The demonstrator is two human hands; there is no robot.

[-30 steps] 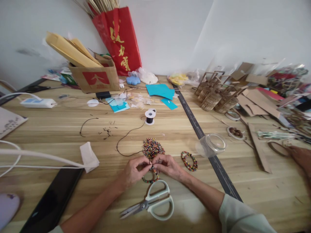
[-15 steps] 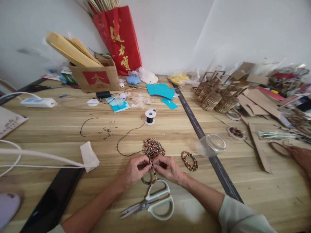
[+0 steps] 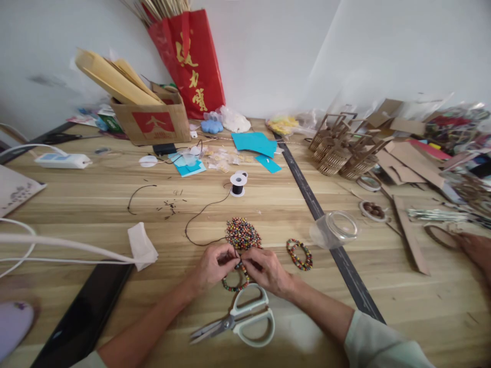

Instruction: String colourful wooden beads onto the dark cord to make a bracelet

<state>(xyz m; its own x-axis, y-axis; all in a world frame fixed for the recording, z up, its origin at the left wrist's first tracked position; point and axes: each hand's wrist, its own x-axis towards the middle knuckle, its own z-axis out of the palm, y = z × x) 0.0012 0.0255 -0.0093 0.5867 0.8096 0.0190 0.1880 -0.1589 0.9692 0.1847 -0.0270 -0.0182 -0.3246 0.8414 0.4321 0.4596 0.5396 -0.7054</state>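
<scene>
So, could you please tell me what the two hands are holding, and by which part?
The left hand and right hand pinch the black cord at the top of the bead loop.

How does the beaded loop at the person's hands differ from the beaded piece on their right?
Handling: the beaded loop has the left hand and right hand pinching at its top; the beaded piece lies untouched on the table.
Shape: the beaded loop looks like a single ring; the beaded piece looks doubled, its rings overlapping.
Both carry small multicoloured beads.
</scene>
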